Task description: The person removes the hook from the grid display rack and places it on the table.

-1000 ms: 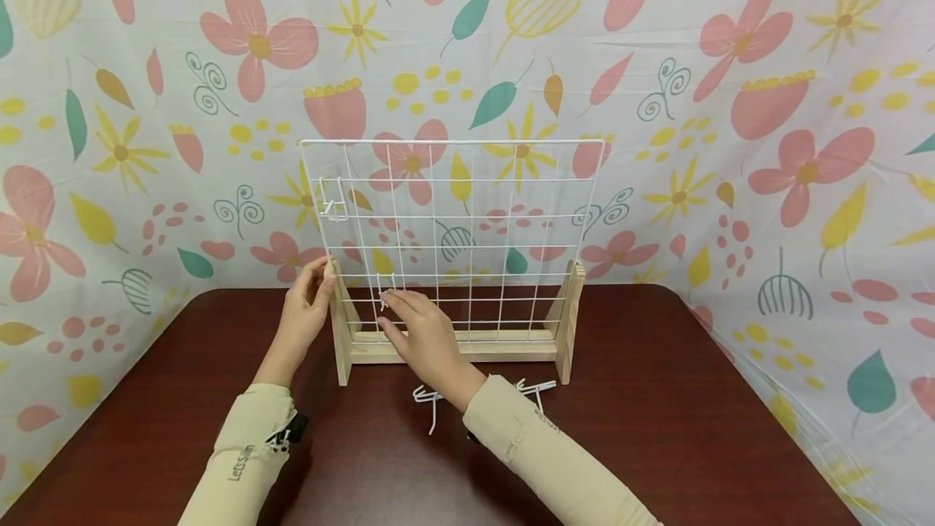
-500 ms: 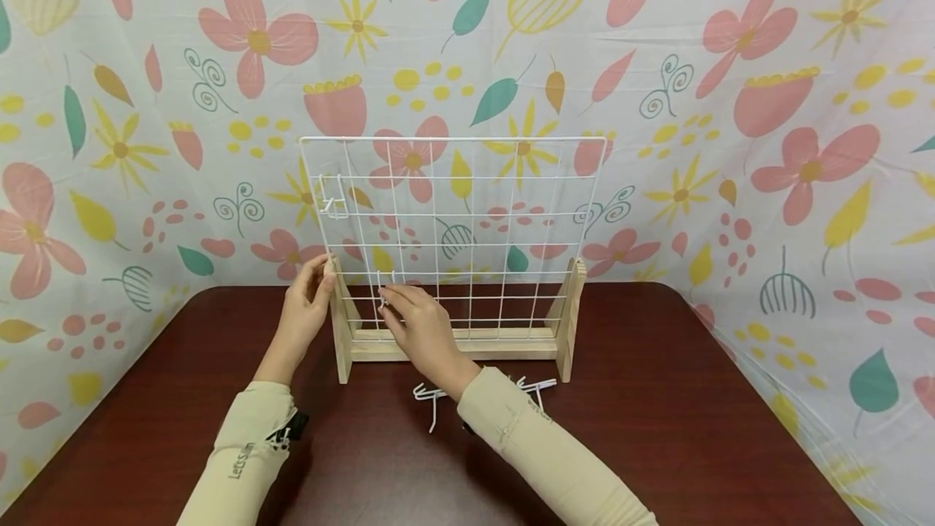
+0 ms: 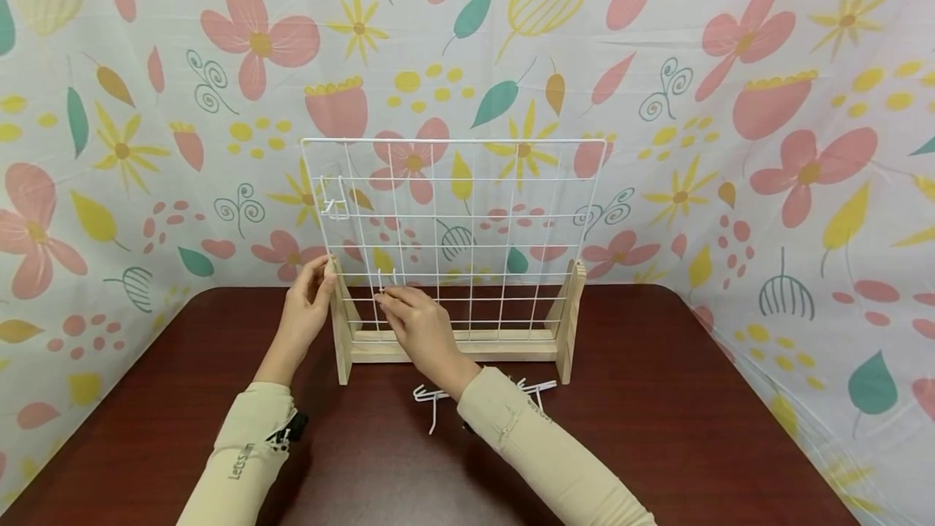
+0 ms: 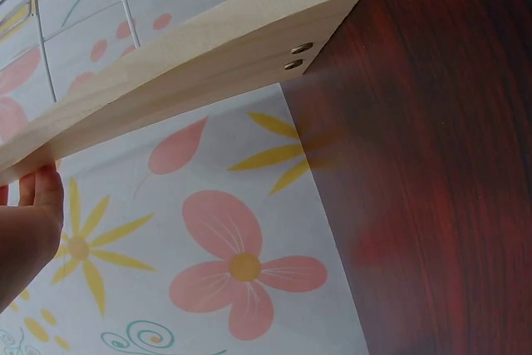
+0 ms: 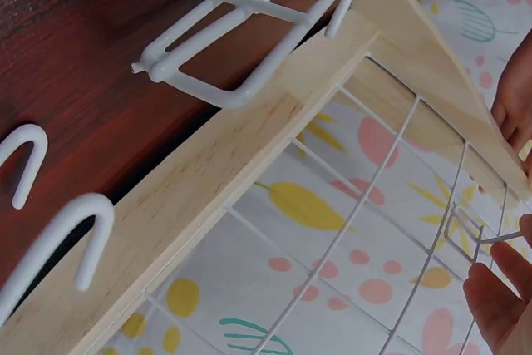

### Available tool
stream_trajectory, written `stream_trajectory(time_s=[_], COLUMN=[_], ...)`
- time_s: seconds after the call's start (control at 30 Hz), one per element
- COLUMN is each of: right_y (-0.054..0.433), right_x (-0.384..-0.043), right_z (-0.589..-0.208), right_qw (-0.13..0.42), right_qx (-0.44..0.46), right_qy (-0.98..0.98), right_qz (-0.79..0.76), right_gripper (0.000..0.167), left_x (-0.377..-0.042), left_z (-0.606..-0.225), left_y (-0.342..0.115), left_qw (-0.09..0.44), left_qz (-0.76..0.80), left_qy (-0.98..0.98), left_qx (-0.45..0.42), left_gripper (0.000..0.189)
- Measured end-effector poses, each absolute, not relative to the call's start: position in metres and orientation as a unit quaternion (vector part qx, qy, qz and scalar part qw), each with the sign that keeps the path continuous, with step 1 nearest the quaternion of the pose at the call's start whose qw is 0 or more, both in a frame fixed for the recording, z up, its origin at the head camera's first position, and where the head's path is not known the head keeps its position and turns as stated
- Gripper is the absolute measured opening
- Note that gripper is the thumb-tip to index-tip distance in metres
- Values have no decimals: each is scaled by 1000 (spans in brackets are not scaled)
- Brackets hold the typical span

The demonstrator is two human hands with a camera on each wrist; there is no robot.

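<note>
A white wire grid panel (image 3: 453,140) stands upright in a pale wooden stand (image 3: 511,351). My left hand (image 3: 307,303) grips the stand's left upright (image 4: 191,64) near its top, thumb on the front. Low on the grid's left side hangs a white wire hook (image 5: 478,239). With thumb and fingertips, my right hand (image 3: 427,331) pinches this hook's prong, and the fingers hide part of it in the head view. Another white hook (image 3: 334,208) hangs higher up, close to the grid's left edge.
Loose white wire hooks (image 3: 433,394) lie on the dark red table (image 3: 657,396) in front of the stand, partly behind the right forearm. One loose hook (image 5: 237,99) appears large in the right wrist view. A flower-patterned cloth (image 3: 730,209) hangs behind the table.
My right thumb and fingers have come together on the lower hook's prong, the hand tilting slightly. The left hand keeps its place on the upright.
</note>
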State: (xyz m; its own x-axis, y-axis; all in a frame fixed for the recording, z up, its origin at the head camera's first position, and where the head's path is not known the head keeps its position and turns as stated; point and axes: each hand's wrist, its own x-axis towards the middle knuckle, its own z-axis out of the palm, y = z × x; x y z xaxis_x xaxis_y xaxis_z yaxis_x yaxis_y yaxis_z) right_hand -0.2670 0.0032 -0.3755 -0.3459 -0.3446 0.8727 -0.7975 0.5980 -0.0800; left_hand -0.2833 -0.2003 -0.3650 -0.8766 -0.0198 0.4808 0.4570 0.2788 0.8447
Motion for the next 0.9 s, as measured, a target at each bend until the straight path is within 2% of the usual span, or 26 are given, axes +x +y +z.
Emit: stream_trajectory(time_s=[0.9], right_y=[11], right_x=[-259], right_z=[-369], right_qw=[443], right_qx=[382], right_qy=[-768], right_qz=[262], right_gripper=[19], left_x=[-281], left_z=[-364], left_y=[-199], left_qw=[198], left_qz=[-580], left_qy=[-779], left_qx=[-132], left_gripper=[42])
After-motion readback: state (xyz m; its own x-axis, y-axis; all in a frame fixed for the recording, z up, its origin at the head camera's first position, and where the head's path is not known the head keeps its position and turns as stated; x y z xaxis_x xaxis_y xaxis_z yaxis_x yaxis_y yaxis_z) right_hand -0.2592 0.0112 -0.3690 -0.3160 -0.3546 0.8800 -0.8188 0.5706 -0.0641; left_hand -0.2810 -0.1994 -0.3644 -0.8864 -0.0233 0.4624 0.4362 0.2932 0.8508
